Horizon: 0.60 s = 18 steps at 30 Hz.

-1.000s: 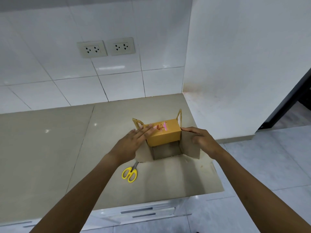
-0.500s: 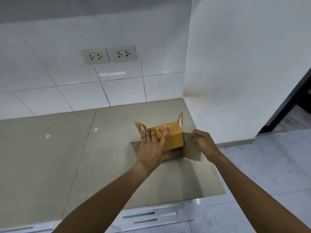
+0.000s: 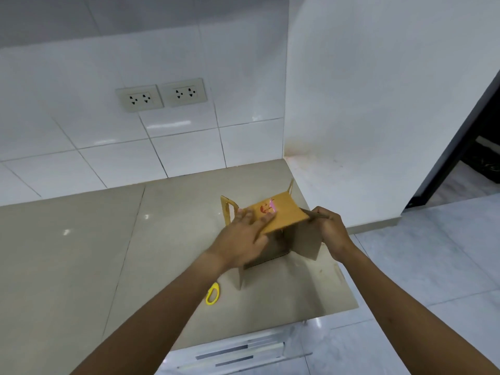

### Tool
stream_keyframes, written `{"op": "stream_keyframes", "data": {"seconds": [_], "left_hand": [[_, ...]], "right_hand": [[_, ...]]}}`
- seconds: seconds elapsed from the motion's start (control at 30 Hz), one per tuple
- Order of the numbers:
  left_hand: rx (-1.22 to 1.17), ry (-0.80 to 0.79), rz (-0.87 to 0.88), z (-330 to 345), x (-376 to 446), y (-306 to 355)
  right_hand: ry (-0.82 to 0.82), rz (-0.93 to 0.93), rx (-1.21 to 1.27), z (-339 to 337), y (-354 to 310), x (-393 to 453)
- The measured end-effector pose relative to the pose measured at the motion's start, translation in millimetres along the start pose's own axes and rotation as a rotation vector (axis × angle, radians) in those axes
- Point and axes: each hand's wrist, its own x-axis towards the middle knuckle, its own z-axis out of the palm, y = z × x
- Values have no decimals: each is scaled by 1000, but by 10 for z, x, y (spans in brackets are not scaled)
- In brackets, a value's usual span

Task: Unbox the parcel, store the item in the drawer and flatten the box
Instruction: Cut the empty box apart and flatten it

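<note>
A small brown cardboard box point(image 3: 284, 212) lies on its side near the right end of the beige counter point(image 3: 176, 239), its open end towards me and its flaps spread. A red and pink mark shows on its top panel. My left hand point(image 3: 243, 236) lies flat on the top panel, fingers spread, pressing on it. My right hand point(image 3: 328, 231) grips the right side flap between thumb and fingers. The box leans and looks partly collapsed. I see no item inside it.
Yellow-handled scissors point(image 3: 213, 293) lie on the counter by my left forearm, partly hidden. White drawer fronts point(image 3: 243, 350) sit below the counter's front edge. A tiled wall with two sockets point(image 3: 162, 95) stands behind; a white wall closes the counter's right end.
My left hand has slid onto the box's top panel and pushed it down and sideways. The box has gone from square to skewed. My right hand has kept its hold on the right flap.
</note>
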Motion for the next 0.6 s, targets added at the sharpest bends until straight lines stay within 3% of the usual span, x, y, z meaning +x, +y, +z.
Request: {"op": "stream_keyframes", "data": {"seconds": [0.13, 0.23, 0.4, 0.6], "left_hand": [[-378, 105, -16, -154, -245, -395], [-506, 183, -1, -59, -562, -695], [-347, 120, -65, 340, -1166, -1128], [-190, -29, -131, 656, -1445, -1191]], "right_hand": [[-60, -161, -119, 179, -124, -94], [-212, -382, -269, 385, -261, -210], [-372, -675, -679, 725, -154, -283], [-575, -624, -938, 962, 188, -354]]}}
